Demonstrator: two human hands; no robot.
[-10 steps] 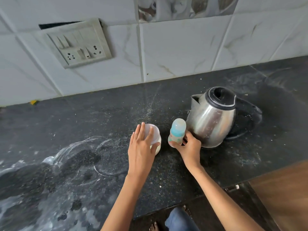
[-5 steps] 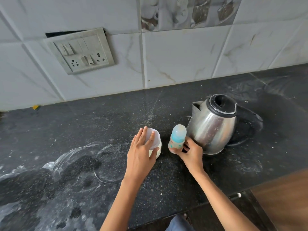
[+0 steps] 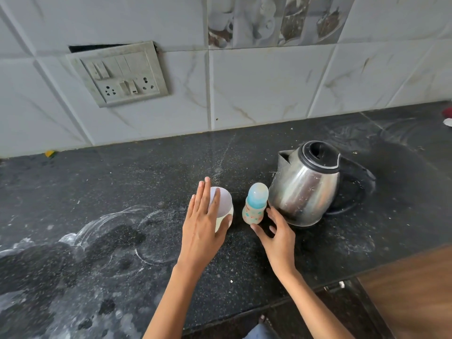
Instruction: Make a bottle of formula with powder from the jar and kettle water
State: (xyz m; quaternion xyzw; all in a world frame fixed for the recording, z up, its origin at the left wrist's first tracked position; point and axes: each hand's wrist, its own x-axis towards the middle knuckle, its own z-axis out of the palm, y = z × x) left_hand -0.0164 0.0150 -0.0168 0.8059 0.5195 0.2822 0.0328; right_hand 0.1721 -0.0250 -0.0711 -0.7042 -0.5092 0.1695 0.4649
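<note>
Right hand (image 3: 276,237) no longer around the bottle (image 3: 254,205): half a second ago pinching its base, now drawn back, fingers spread and straight, holding nothing, thumb tip just short of the bottle's foot. Left hand (image 3: 204,225) as before over the jar (image 3: 223,207), fingers straight and together along the jar's left side and lid, thumb against its front wall; not curled round it, more resting than gripping. View tilted up since then, more wall in sight; jar, bottle and kettle (image 3: 307,184) unmoved on the counter (image 3: 122,182).

Counted: one bottle, upright, blue cap on, between jar and kettle, just beside both. One jar, white, lid closed. One steel kettle with black lid and handle, on its base at right. One switch plate (image 3: 119,74) on the tiled wall, hanging askew. Two hands, two bare forearms.

Both forearms reaching up from the bottom edge, converging toward the middle of the dark, powder-streaked counter; left palm down, right palm turned inward toward the bottle.
</note>
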